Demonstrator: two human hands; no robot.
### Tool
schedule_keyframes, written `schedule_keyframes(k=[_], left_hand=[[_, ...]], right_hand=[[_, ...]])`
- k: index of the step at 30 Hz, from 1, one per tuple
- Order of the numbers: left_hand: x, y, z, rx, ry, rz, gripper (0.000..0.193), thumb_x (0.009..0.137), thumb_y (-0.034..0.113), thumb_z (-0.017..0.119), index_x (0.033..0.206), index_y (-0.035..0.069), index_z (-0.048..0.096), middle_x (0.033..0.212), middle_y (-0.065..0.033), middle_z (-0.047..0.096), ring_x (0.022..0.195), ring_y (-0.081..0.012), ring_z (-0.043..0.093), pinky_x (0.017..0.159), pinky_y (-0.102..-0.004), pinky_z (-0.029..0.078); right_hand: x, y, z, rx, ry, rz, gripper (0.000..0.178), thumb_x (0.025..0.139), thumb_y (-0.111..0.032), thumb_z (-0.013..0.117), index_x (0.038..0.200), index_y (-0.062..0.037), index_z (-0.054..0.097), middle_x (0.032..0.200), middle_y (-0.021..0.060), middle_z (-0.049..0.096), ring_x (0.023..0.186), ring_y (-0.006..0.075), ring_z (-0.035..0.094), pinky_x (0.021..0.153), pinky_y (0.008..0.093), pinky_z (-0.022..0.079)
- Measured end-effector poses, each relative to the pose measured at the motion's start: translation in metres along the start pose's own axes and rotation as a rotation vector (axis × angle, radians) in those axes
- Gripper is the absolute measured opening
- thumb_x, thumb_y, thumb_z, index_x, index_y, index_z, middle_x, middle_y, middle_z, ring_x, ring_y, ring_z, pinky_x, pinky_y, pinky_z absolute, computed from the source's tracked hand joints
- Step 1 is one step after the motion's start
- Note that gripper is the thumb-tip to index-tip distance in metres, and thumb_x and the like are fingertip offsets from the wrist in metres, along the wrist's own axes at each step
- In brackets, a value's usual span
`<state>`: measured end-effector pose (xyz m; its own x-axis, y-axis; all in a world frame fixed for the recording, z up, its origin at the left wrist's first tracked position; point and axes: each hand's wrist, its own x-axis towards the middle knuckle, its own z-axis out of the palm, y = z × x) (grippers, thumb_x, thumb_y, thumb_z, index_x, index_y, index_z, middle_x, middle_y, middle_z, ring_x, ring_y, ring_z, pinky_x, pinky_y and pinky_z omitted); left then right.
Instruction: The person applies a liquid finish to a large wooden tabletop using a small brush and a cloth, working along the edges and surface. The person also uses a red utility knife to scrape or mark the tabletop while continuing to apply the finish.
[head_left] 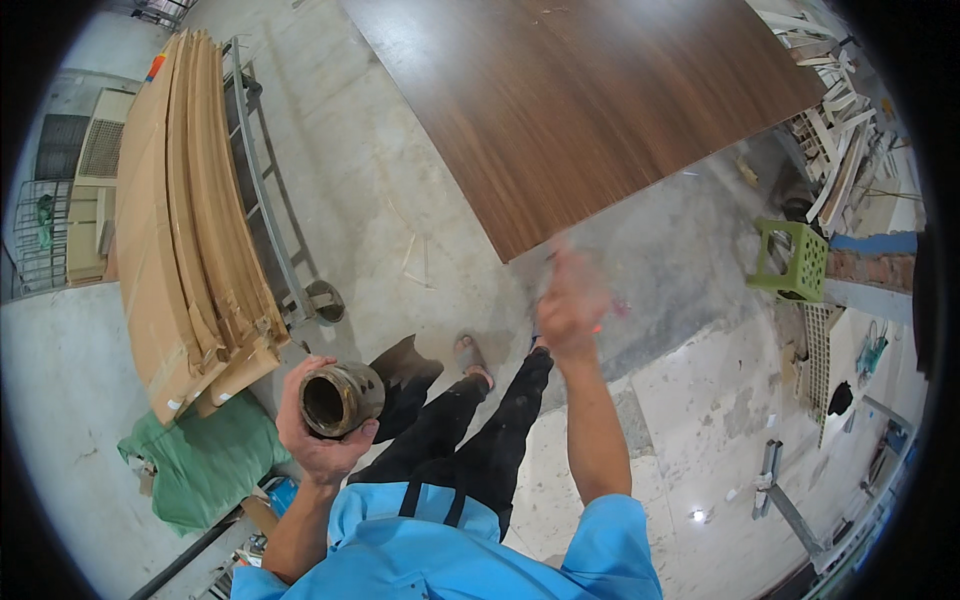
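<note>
A dark can (340, 400) is cupped in the left hand (318, 425) at seven o'clock, mouth tipped toward the camera; it is judged rigid, fairly light, best gripped round the wall. The right hand (572, 310) is raised near centre, blurred, so its grip cannot be told. Cardboard sheets (190, 220) are stacked at nine o'clock, a green sack (205, 470) below them, a wood panel (580, 100) at twelve, a green crate (792, 260) at three.

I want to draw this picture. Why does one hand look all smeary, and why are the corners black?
In the head view, the right hand is blurred by motion, while the left hand gripping the round metal can looks sharp. The black corners and the curved edges of the stacked boards come from the fisheye lens.
</note>
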<state>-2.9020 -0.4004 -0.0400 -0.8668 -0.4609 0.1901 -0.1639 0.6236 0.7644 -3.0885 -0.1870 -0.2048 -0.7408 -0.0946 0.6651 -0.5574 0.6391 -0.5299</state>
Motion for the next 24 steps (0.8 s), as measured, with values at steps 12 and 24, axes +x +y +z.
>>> schedule_keyframes(k=[12,24], left_hand=[[-0.003,-0.005,0.000,-0.038,0.045,-0.076,0.071,0.061,0.019,0.083,0.121,-0.008,0.057,0.113,-0.0175,0.063,0.104,-0.0270,0.062,0.094,-0.0370,0.049],[-0.003,-0.009,-0.003,-0.029,0.079,-0.070,0.070,0.062,0.021,0.082,0.121,-0.007,0.057,0.114,-0.0175,0.063,0.105,-0.0276,0.062,0.096,-0.0379,0.048]], right_hand=[[0.021,-0.012,-0.010,0.029,-0.056,0.265,0.062,0.076,0.002,0.062,0.135,-0.0151,0.062,0.076,0.0020,0.054,0.063,0.0210,0.053,0.057,0.0340,0.046],[0.028,-0.008,-0.010,0.114,-0.010,0.128,0.055,0.071,0.007,0.064,0.123,-0.0083,0.069,0.083,0.0077,0.063,0.072,0.0236,0.063,0.059,0.0348,0.049]])
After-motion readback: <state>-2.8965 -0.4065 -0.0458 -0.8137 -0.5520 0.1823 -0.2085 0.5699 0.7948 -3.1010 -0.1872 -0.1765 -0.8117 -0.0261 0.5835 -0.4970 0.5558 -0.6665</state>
